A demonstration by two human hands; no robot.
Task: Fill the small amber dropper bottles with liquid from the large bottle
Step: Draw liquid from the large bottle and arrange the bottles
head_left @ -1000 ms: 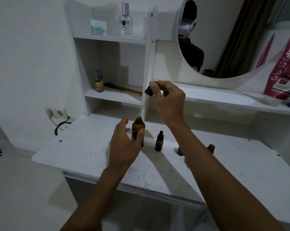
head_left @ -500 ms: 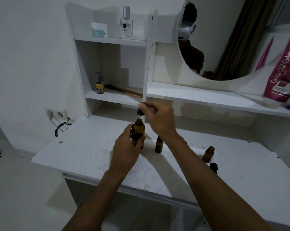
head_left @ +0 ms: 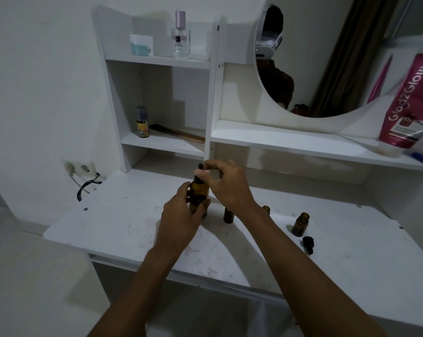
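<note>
Amber glass and black caps on a white counter (head_left: 132, 229).

You have the large bottle (head_left: 198, 195) in dark amber with a black dropper top (head_left: 200, 169); the small bottles (head_left: 300, 223) beside it are the same amber, and a loose dropper cap (head_left: 308, 243) is black. The counter is white with faint reddish smudges. The shelf unit (head_left: 157, 142) is white too, holding a yellow bottle with a grey cap (head_left: 142, 122), a clear perfume bottle with a pale pink cap (head_left: 180, 35), and a white-and-teal box (head_left: 141, 45). The tube (head_left: 409, 103) at the far right is magenta with pale lettering.
</note>
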